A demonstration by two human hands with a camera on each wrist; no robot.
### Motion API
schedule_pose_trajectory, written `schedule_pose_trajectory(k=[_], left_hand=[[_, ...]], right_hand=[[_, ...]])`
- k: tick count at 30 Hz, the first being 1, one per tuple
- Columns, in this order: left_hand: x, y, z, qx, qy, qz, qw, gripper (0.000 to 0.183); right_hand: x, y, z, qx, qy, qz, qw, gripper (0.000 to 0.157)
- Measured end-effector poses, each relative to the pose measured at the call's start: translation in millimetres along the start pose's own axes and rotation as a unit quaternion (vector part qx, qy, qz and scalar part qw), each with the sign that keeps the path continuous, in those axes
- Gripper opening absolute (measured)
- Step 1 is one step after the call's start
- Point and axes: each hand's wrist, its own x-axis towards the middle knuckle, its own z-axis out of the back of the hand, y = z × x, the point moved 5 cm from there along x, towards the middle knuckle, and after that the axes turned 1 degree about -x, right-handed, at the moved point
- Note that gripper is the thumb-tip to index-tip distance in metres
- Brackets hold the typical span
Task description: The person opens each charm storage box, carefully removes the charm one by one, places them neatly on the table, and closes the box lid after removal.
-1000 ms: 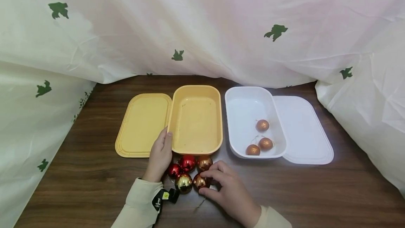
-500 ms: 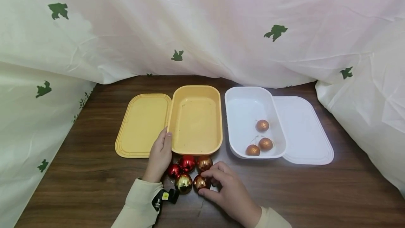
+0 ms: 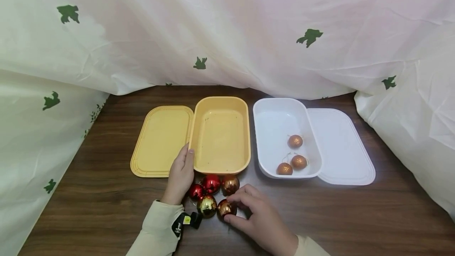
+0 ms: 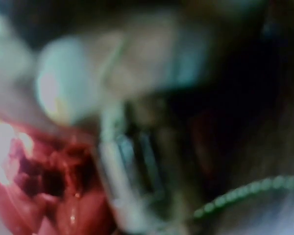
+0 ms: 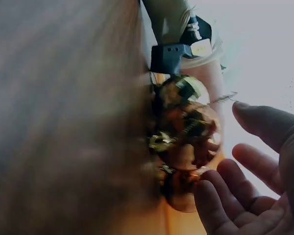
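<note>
My left hand [image 3: 180,179] holds the front left rim of a yellow plastic box [image 3: 222,141], thumb over the rim and fingers outside. Beside its front wall lies a cluster of shiny Christmas baubles: a larger red bauble [image 3: 211,184], a smaller red bauble [image 3: 196,191], a gold bauble [image 3: 207,206] and a copper bauble [image 3: 230,185]. My right hand [image 3: 261,218] curves loosely around the nearer copper bauble [image 3: 226,208]. In the right wrist view its thumb and fingers stand a little apart from that bauble [image 5: 191,137]. The left wrist view is badly blurred.
To the right stands a white box [image 3: 273,129] holding three glittery copper baubles [image 3: 295,141], with its white lid [image 3: 343,145] alongside. A yellow lid [image 3: 161,141] lies left of the yellow box. White cloth [image 3: 227,31] with green bird shapes surrounds the wooden table [image 3: 106,192].
The string at the nearer copper bauble has shifted and now barely shows. The head view has tilted very slightly. Both hands and the boxes stay nearly in place.
</note>
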Motion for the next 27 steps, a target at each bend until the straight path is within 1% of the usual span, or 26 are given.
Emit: schedule_pose_trajectory(k=[3,6,10,12,14,20,22,27], left_hand=[[-0.5,0.0,-0.4,0.002,0.001,-0.003,1.0000,0.049],[-0.4,-0.2,-0.2,0.000,0.001,-0.004,1.0000,0.049],[-0.6,-1.7,0.6,-0.002,-0.001,-0.005,1.0000,0.049],[-0.5,-1.6,0.7,-0.002,-0.001,-0.006,1.0000,0.048],[-0.1,-1.0,0.5,-0.002,0.001,-0.004,1.0000,0.049],[-0.2,0.4,-0.1,-0.004,0.001,-0.003,1.0000,0.049],[-0.2,0.3,-0.2,-0.008,0.000,-0.006,1.0000,0.049],[0.6,0.5,-0.7,-0.017,-0.001,-0.006,0.9998,0.048]], right_hand=[[0.4,5.0,7.1,0.023,0.003,0.012,1.000,0.031],[2.1,9.6,18.8,0.037,-0.003,0.013,0.999,0.037],[5.9,14.9,39.3,0.031,-0.035,0.023,0.999,0.045],[8.3,17.1,50.3,0.025,-0.055,0.037,0.997,0.046],[10.8,17.4,61.8,0.015,-0.070,0.036,0.997,0.046],[15.4,13.5,95.7,-0.033,-0.114,0.018,0.993,0.047],[15.8,10.6,105.7,-0.037,-0.129,0.011,0.991,0.047],[13.8,1.5,129.7,-0.057,-0.159,-0.034,0.985,0.048]])
